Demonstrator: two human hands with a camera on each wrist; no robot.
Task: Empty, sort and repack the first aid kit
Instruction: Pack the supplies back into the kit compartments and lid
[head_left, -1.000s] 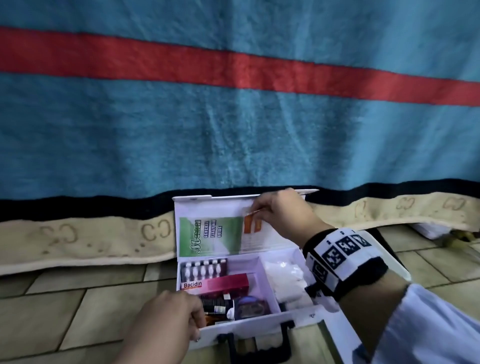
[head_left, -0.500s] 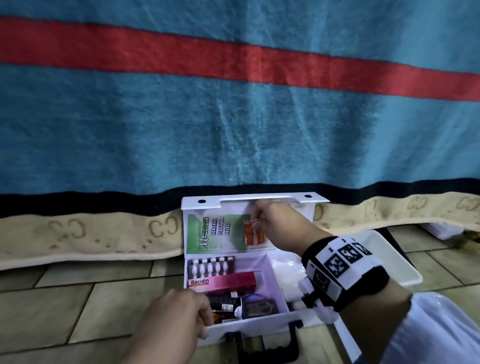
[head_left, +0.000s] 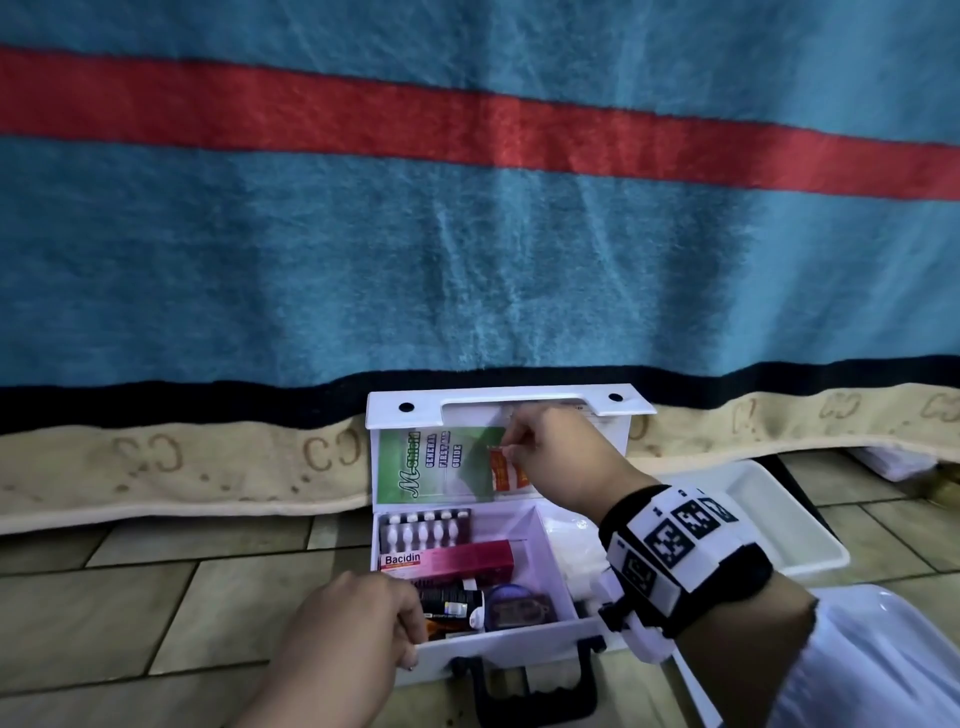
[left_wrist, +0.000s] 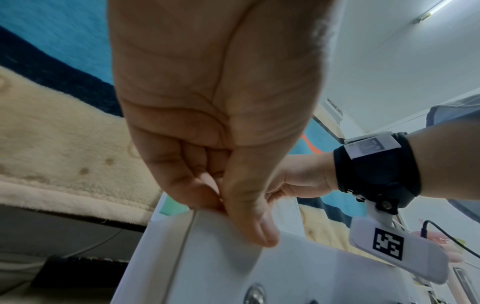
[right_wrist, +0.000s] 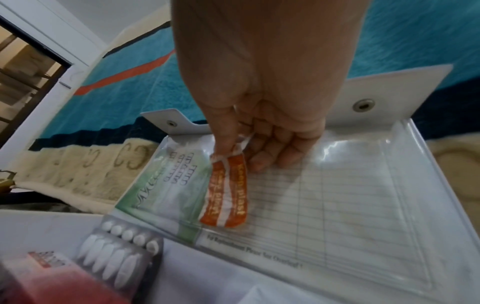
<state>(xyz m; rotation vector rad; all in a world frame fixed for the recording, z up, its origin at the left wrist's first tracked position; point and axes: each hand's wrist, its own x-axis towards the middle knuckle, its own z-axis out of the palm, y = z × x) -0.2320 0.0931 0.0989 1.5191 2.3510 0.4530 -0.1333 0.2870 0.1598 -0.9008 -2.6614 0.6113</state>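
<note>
A white first aid kit (head_left: 519, 652) stands open on the tiled floor, its lid (head_left: 498, 402) upright against the blanket. My left hand (head_left: 353, 639) grips the box's front left rim (left_wrist: 207, 257), thumb on the outside. My right hand (head_left: 540, 447) pinches orange plaster strips (head_left: 506, 470) at the lid's clear pocket, beside a green guide leaflet (head_left: 436, 465). The right wrist view shows thumb and fingers (right_wrist: 239, 152) holding the plasters (right_wrist: 226, 191) by their top end. Inside lie a capsule blister (head_left: 423, 530), a pink Bacidin box (head_left: 447, 558), a dark bottle (head_left: 449, 603) and white dressings (head_left: 576, 551).
A blue blanket with a red stripe (head_left: 467, 260) hangs right behind the kit, its cream border on the floor. A white tray (head_left: 753, 525) sits to the kit's right. Bare floor tiles (head_left: 156, 597) lie to the left.
The lid has swung further up to upright. My right hand has dropped from the lid's top edge to the orange plasters. My left hand has stayed on the front rim.
</note>
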